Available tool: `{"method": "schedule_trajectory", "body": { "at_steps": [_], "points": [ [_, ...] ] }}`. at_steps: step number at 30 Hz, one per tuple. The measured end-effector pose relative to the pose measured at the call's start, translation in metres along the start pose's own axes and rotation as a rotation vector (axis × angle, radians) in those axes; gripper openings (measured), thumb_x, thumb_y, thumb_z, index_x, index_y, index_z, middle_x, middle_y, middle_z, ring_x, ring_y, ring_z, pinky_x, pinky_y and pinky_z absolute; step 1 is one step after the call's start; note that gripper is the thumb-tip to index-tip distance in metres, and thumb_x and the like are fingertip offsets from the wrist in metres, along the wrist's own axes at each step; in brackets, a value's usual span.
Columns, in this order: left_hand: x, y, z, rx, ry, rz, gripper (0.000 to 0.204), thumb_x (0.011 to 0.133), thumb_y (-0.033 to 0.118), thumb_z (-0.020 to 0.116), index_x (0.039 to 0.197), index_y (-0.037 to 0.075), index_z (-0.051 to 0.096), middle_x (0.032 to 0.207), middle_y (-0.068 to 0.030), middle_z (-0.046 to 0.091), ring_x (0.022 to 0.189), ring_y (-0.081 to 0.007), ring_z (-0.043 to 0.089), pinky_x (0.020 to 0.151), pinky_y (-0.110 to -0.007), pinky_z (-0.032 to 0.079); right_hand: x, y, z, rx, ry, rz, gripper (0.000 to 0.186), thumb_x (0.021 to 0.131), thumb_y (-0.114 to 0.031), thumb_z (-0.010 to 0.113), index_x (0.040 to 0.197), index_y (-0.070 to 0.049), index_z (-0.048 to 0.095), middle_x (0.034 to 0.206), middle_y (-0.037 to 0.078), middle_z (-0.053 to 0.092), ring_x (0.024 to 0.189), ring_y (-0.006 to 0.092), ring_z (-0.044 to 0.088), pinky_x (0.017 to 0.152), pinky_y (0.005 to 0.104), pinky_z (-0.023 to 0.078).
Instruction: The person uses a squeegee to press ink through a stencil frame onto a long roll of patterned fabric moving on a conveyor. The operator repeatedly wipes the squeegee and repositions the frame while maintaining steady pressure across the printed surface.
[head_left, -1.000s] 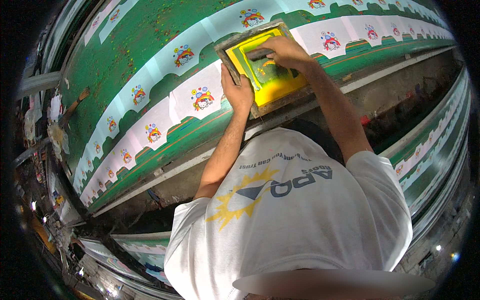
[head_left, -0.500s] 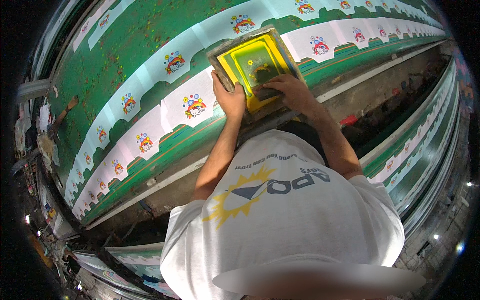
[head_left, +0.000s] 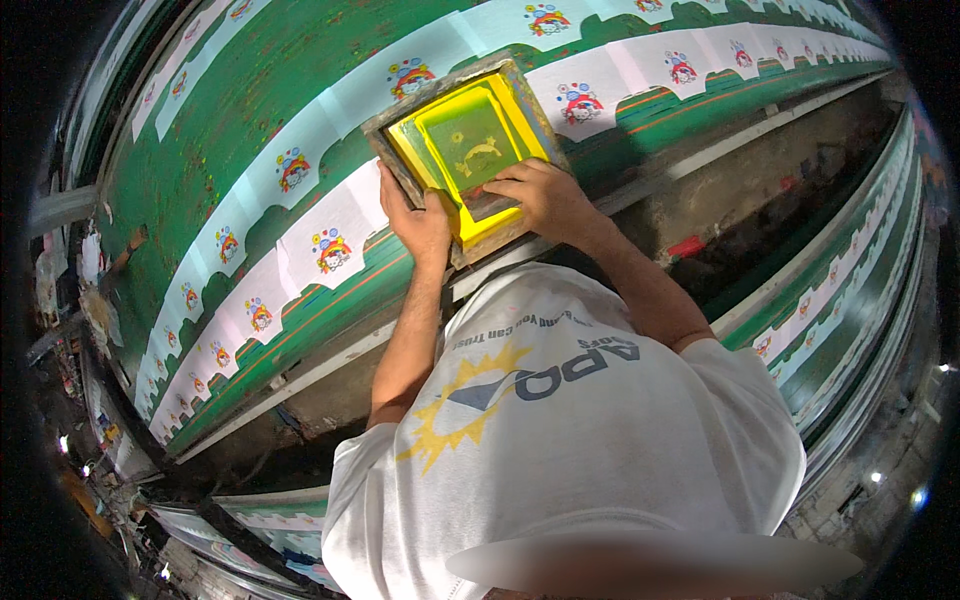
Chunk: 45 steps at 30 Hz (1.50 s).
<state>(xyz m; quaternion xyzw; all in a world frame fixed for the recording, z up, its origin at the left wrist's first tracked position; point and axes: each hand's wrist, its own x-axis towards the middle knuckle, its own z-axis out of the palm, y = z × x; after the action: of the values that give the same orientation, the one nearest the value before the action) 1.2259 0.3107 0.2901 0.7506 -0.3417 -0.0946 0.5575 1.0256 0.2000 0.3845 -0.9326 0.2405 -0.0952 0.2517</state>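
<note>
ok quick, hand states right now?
Left hand: closed on the left side of the screen frame.
Right hand: closed, holding the dark squeegee inside the frame.

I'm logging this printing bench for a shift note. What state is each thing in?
Screen frame: lying over the near row.
Squeegee: gripped, at the frame's near side.
Left hand: closed on the frame's left edge.
Right hand: closed on the squeegee.
White pieces: laid in rows, printed where visible.
Green table: speckled.
</note>
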Motion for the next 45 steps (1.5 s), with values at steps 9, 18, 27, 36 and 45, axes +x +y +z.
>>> {"method": "schedule_trajectory", "body": {
  "at_steps": [9, 18, 27, 36, 45],
  "points": [
    [-0.010, 0.061, 0.141, 0.019, 0.004, 0.092, 0.090, 0.084, -0.001, 0.066, 0.169, -0.007, 0.034, 0.162, -0.0310, 0.051, 0.149, -0.0463, 0.047, 0.128, -0.052, 0.033, -0.047, 0.106, -0.077, 0.005, 0.095, 0.070, 0.047, 0.084, 0.002, 0.068, 0.128, -0.011, 0.079, 0.124, 0.010, 0.075, 0.118, 0.0336, 0.069, 0.107, 0.0451, 0.055],
    [-0.013, 0.068, 0.195, 0.008, -0.004, -0.103, 0.087, 0.083, -0.001, 0.071, 0.166, -0.005, 0.043, 0.146, -0.0311, 0.063, 0.133, -0.0438, 0.063, 0.114, -0.047, 0.050, -0.063, 0.151, -0.104, -0.040, -0.043, 0.138, 0.057, 0.084, 0.004, 0.069, 0.137, -0.014, 0.075, 0.135, 0.007, 0.069, 0.130, 0.0321, 0.062, 0.114, 0.0445, 0.051],
    [-0.009, 0.070, 0.193, -0.077, -0.041, -0.191, 0.085, 0.086, 0.001, 0.070, 0.166, -0.005, 0.042, 0.150, -0.0283, 0.063, 0.136, -0.0359, 0.064, 0.117, -0.042, 0.049, -0.056, 0.161, -0.107, -0.075, -0.081, 0.094, 0.049, 0.087, -0.003, 0.075, 0.134, -0.015, 0.076, 0.131, 0.007, 0.070, 0.129, 0.0305, 0.064, 0.112, 0.0452, 0.052],
    [-0.010, 0.063, 0.195, -0.032, -0.043, -0.171, 0.085, 0.086, 0.002, 0.070, 0.165, -0.007, 0.041, 0.152, -0.0302, 0.059, 0.138, -0.0391, 0.062, 0.119, -0.044, 0.047, -0.074, 0.157, -0.109, -0.112, -0.084, 0.028, 0.045, 0.089, -0.004, 0.074, 0.133, -0.014, 0.077, 0.132, 0.010, 0.070, 0.128, 0.0310, 0.065, 0.111, 0.0457, 0.054],
    [-0.013, 0.058, 0.197, 0.105, -0.022, -0.105, 0.083, 0.086, 0.001, 0.072, 0.163, -0.009, 0.043, 0.144, -0.0308, 0.061, 0.133, -0.0441, 0.057, 0.117, -0.048, 0.046, 0.010, 0.184, -0.101, -0.165, 0.009, -0.044, 0.050, 0.086, -0.006, 0.077, 0.136, -0.017, 0.076, 0.123, 0.012, 0.074, 0.122, 0.0347, 0.068, 0.107, 0.0485, 0.056]
  ]
}}
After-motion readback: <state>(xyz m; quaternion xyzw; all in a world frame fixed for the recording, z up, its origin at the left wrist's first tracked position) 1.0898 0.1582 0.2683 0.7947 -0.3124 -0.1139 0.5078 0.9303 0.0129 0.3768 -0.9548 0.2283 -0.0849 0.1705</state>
